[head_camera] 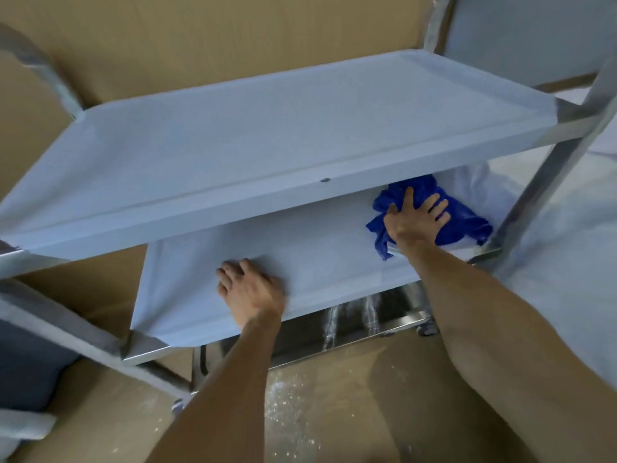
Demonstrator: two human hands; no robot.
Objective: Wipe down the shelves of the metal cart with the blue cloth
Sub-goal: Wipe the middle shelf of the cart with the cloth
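Cloth on middle shelf — right end, under top shelf.

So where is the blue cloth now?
In the head view, the blue cloth lies on the middle shelf, right end, under the right hand, beside the cart's post.

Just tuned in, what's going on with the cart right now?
A person is wiping the cart's middle shelf. The right hand presses the crumpled blue cloth flat against the shelf's right end, close to the upright post. The left hand rests with fingers spread on the same shelf near its front edge. The top shelf has nothing on it.
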